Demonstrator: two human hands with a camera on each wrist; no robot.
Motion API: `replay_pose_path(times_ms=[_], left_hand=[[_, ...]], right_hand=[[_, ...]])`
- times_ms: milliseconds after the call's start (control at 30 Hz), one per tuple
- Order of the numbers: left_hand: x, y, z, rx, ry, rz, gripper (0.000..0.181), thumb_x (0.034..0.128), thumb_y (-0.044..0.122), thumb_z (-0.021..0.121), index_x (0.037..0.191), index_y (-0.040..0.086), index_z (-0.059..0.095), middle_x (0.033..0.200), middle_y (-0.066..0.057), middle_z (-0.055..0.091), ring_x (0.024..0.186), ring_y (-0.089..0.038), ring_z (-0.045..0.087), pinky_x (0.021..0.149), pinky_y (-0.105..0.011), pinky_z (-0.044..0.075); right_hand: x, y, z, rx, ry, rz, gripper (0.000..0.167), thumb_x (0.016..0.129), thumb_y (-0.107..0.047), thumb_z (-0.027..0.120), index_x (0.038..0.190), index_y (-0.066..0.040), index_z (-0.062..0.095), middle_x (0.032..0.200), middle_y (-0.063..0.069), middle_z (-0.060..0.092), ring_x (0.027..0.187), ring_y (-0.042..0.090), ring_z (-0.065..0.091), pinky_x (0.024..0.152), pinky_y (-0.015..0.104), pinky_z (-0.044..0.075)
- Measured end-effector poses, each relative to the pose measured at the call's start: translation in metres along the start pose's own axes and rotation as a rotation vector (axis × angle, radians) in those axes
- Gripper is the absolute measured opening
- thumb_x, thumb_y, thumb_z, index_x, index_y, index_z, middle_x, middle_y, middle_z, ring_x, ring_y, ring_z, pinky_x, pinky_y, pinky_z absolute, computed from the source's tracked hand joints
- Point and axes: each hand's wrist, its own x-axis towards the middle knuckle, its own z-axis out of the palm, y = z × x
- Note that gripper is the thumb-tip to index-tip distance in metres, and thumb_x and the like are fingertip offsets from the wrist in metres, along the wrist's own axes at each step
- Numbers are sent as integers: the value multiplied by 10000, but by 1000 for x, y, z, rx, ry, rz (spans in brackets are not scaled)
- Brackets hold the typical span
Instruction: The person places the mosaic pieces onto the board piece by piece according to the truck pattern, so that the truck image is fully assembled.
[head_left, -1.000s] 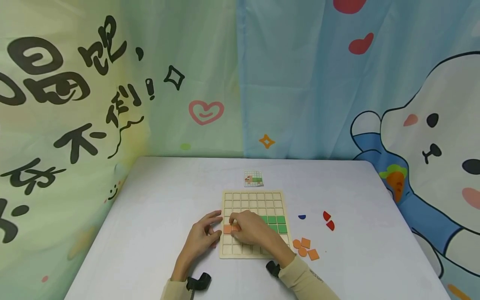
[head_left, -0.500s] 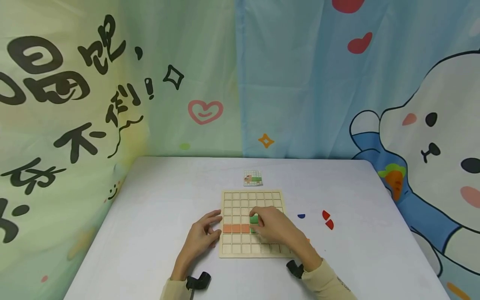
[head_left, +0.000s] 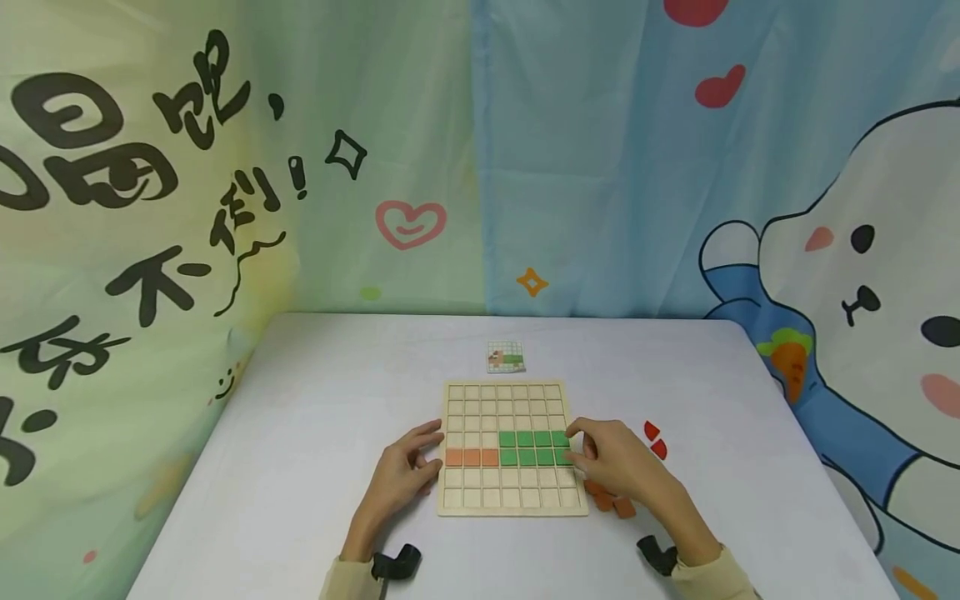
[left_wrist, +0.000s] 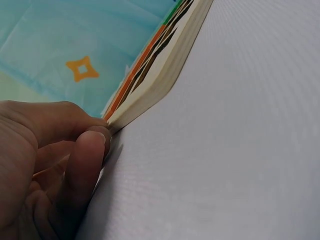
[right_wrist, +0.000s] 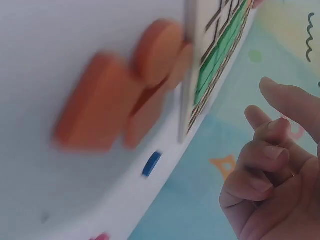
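Note:
A square wooden grid board lies flat on the white table. One of its rows has orange square tiles at the left, and two rows of green tiles fill the right part. My left hand rests at the board's left edge, its thumb and fingertips touching the rim. My right hand hovers by the board's right edge, thumb and index finger apart, nothing seen between them. Orange round and square pieces lie partly hidden below it; the right wrist view shows these pieces blurred.
A small blue half-round piece lies on the table, hidden from the head view. Two red pieces lie right of my right hand. A small printed pattern card sits beyond the board. A printed curtain hangs behind the table.
My right hand has moved right across the board, from over the orange tiles past the green ones to the right edge, uncovering both. My left hand stays at the left edge.

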Motion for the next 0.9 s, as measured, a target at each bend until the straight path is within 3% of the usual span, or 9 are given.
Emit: replay_pose_path(times_ms=[500,900], left_hand=[[-1,0,0,-11,4,-8,454,931,-33,727,1381,-16,670,1601,-137,546,543,-68,594,493,-192,477],[-1,3,-1,-2,1,-11,436,935,-22,727,1369,-1,684,1598,-112,555,536,-65,591,498,-191,473]], right_hand=[[-33,37,1,-54,-42,180,210,913,-231,820,1088,-132,759,648,-33,521,566,95,459,522,205,338],[-42,45,4,-75,-47,224,191,890,-203,839,1050,-136,760,667,-14,521,617,137,476,545,217,340]])
